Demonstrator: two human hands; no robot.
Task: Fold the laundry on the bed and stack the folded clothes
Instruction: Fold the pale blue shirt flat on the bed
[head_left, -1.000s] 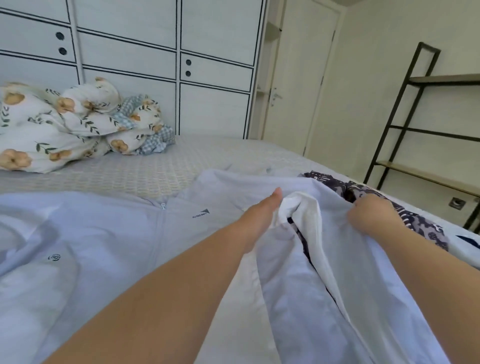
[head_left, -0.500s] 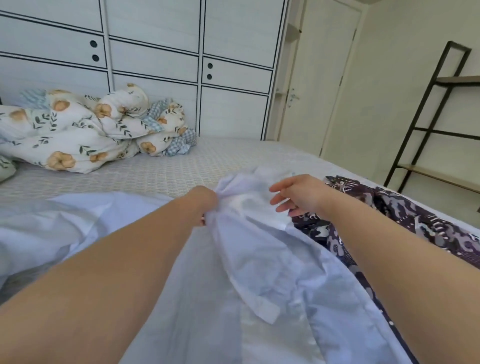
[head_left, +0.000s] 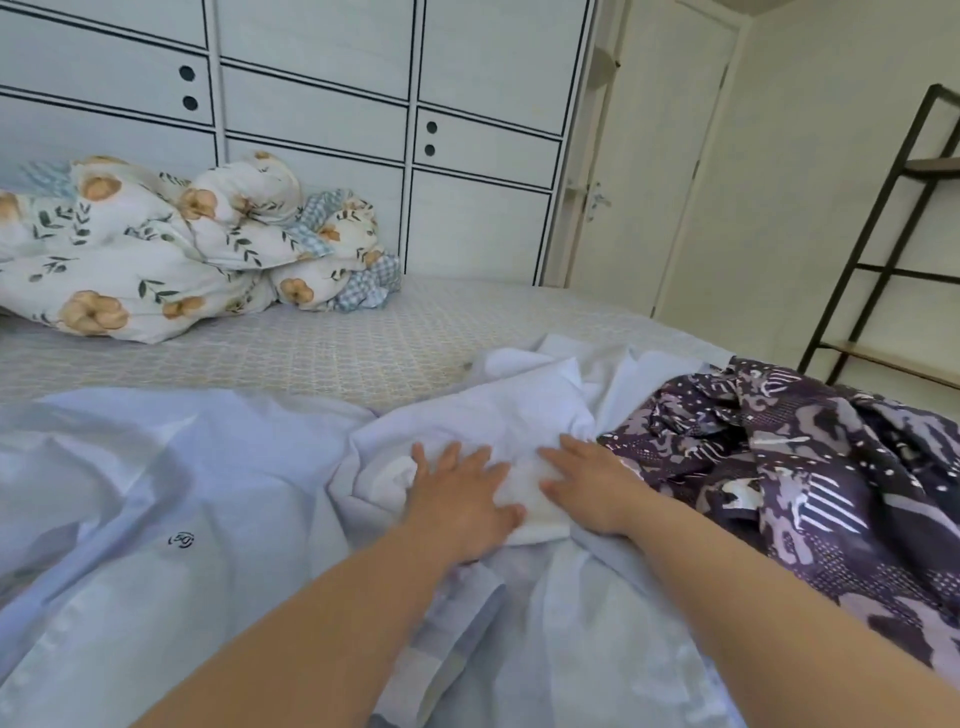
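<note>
Left hand (head_left: 460, 493) flat with fingers spread on white shirt (head_left: 524, 415), right hand (head_left: 592, 488) flat beside it, pale blue jacket (head_left: 156, 493) on bed (head_left: 311, 353), small round logo (head_left: 182, 540) too tiny to read, purple cloth (head_left: 779, 467) at right.

Both palms down flat: left hand (head_left: 457, 493) and right hand (head_left: 592, 488) press the pale blue garment (head_left: 218, 499) on the bed (head_left: 311, 353), purple patterned cloth (head_left: 810, 478) just beside.

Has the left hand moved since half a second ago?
Yes. The left hand dropped from gripping bunched cloth to lying flat on the white garment, nearer the purple garment.
</note>
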